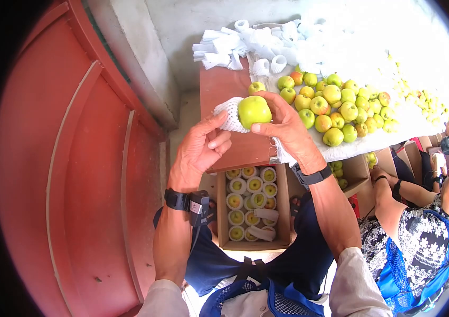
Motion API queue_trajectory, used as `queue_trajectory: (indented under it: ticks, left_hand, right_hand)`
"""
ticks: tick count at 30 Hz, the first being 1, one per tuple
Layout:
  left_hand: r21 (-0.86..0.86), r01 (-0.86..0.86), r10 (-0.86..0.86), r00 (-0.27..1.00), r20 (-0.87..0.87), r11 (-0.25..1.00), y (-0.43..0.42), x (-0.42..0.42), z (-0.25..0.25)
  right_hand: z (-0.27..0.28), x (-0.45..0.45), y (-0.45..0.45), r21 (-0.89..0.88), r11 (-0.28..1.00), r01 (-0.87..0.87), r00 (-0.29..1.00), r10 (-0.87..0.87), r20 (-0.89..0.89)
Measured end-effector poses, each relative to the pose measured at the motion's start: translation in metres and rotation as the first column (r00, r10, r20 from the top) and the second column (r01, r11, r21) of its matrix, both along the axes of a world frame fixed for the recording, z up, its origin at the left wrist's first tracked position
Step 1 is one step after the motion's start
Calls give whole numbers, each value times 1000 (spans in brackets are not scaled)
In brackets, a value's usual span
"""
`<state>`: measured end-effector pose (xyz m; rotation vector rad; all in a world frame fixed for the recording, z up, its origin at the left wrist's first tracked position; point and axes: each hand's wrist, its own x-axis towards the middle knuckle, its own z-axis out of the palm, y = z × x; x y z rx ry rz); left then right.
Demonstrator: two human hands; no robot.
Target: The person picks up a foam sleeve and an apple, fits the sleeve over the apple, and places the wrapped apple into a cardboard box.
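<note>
A yellow-green apple [254, 111] is gripped by my right hand [287, 126], fingers over its top and thumb at its lower side. My left hand [201, 145] holds a white foam net sleeve [229, 115] by its left side. The sleeve's open end meets the left side of the apple. Both are held up over the red table edge. Below them stands an open cardboard box [284, 211] of apples, many in white foam sleeves. Two flattened-looking sleeves [261, 233] lie on top at its right side.
Many loose apples [332, 108] cover a pale cloth on the table, right of my hands. Foam sleeves [235, 45] are heaped at the back. A co-worker [419, 238] sits at the right beside more boxes. A red door [71, 174] stands at the left.
</note>
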<state>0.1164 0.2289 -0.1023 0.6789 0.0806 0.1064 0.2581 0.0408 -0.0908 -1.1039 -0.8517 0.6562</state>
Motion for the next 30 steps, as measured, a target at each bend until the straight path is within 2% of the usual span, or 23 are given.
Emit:
queue_trajectory:
  ticks: [6, 12, 14, 15, 17, 22, 24, 26, 30]
  left_hand:
    - [-30, -20, 19, 1000, -2, 999, 0, -2, -2]
    - [-9, 6, -6, 1000, 3, 1000, -2, -6, 3]
    - [-4, -9, 9, 1000, -8, 1000, -2, -6, 0]
    - [0, -28, 28, 999, -22, 1000, -3, -5, 0]
    - [19, -32, 33, 999, -36, 999, -2, -4, -1]
    - [82, 30, -28, 999, -19, 996, 0, -4, -18]
    - [203, 3, -4, 1000, 6, 979, 1, -4, -15]
    - [189, -32, 28, 999, 24, 981, 1, -14, -28]
    - [178, -90, 93, 996, -10, 980, -7, -14, -16]
  right_hand:
    - [0, -2, 2, -16, 999, 31, 983, -27, 180]
    - [0, -10, -2, -100, 977, 190, 921, -142, 363]
    - [-2, -11, -2, -84, 948, 306, 790, -204, 578]
    - [-2, -11, -2, -84, 948, 308, 791, -206, 576]
    - [-2, -11, -1, -3, 922, 388, 687, -287, 667]
    - [-5, -22, 4, 40, 885, 465, 655, -374, 656]
    - [-9, -21, 6, 70, 878, 473, 641, -398, 657]
    - [-25, -30, 11, 70, 894, 442, 666, -380, 642]
    - [-20, -28, 8, 75, 893, 444, 655, -380, 653]
